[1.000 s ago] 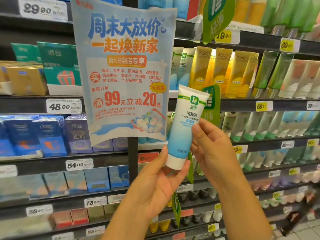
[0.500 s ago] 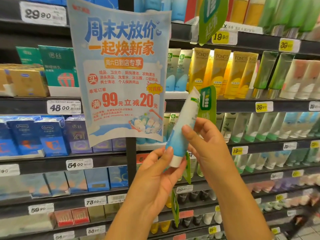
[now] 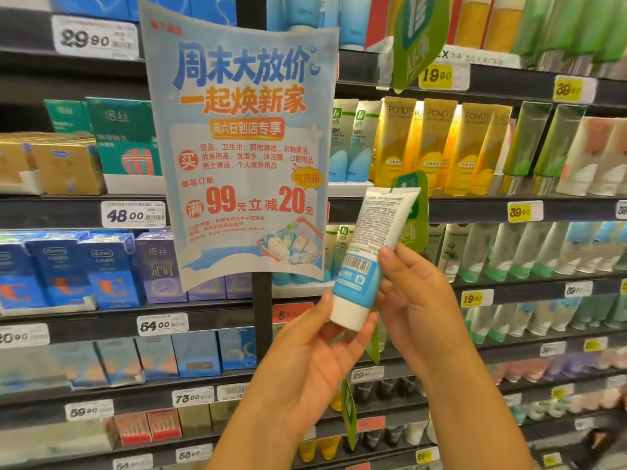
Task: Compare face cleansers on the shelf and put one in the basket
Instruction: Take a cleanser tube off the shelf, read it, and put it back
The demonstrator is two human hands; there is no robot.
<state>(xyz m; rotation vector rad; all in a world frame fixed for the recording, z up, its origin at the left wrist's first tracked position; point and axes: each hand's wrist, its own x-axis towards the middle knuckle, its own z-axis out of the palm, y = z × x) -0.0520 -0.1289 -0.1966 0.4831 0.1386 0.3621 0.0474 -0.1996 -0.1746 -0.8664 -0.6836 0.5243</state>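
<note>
- Now I see both hands on the face cleanser tube [image 3: 366,262], below the promo poster [image 3: 244,144].
- Left hand [image 3: 315,361] fingers pinch the cap; right hand [image 3: 417,293] fingers clasp the middle.
- Probably light, soft, squeezable; the stiffer cap end seems the safest hold.

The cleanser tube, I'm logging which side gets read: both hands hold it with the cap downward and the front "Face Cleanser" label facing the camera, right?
Not quite. The head view shows the cleanser tube turned with its back to the camera: fine print and a barcode. The rest stands: left hand and right hand hold it, cap downward.
</note>
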